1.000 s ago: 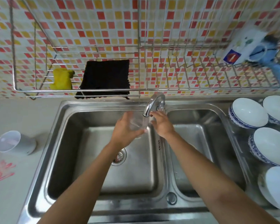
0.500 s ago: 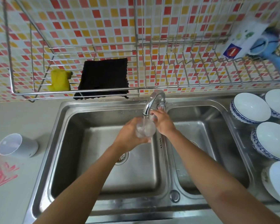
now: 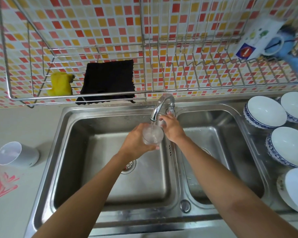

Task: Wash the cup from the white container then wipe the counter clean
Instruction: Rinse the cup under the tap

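A clear cup [image 3: 152, 135] is held upright under the chrome faucet [image 3: 159, 105], over the left sink basin [image 3: 110, 169]. Water runs from the spout into the cup. My left hand [image 3: 136, 140] is wrapped around the cup from the left. My right hand [image 3: 171, 128] reaches to the faucet's base, fingers on the tap handle beside the cup. The white container [image 3: 16, 156] lies on its side on the counter [image 3: 24, 127] at the left. Red smears [image 3: 0, 183] mark the counter below it.
A wire rack [image 3: 144, 98] on the tiled wall holds a yellow sponge [image 3: 59, 84], a black cloth [image 3: 108, 82] and, at the right, a mug [image 3: 258, 41]. Several white bowls [image 3: 265, 109] stand right of the right basin [image 3: 218, 160].
The cup now sits squarely under the spout and is filling with water. My view has shifted slightly; both hands stay near the faucet.
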Demonstrator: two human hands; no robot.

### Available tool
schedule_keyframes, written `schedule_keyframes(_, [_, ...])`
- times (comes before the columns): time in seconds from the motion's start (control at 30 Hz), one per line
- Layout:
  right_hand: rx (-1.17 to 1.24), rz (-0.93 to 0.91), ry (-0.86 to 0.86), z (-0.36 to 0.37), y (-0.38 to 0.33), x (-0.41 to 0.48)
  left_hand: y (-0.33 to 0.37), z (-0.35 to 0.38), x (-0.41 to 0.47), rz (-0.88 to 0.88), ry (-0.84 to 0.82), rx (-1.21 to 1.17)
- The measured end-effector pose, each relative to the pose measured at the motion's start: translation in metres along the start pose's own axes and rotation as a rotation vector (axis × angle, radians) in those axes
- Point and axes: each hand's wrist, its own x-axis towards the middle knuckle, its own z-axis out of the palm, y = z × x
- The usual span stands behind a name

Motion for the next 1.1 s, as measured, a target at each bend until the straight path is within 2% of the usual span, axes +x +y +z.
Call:
schedule_keyframes(0.1, [0.057,0.006,0.011,-0.001,-0.002,-0.001,-0.003,0.004,-0.001,-0.018,0.028,-0.033])
schedule_keyframes(0.23, [0.231,0.043,0.196,-0.014,-0.010,-0.004,-0.009,0.008,-0.003,-0.007,-0.002,-0.002])
schedule_keyframes(0.37, [0.375,0.139,0.275,-0.023,-0.008,-0.008,-0.013,0.011,-0.004,-0.033,0.023,-0.024])
schedule_keyframes(0.57, [0.360,0.145,0.352,-0.022,-0.005,-0.010,-0.008,0.014,-0.004,-0.019,0.035,-0.067])
schedule_keyframes(0.8, [0.317,0.133,0.336,-0.023,-0.004,-0.010,-0.004,0.020,-0.003,0.000,-0.006,-0.062])
schedule_keyframes(1.0, [0.333,0.134,0.326,-0.023,-0.005,-0.012,-0.008,0.022,-0.001,-0.002,0.036,-0.123])
schedule_keyframes(1.1, [0.349,0.135,0.344,-0.025,-0.008,-0.018,-0.011,0.022,0.000,-0.085,0.111,-0.257])
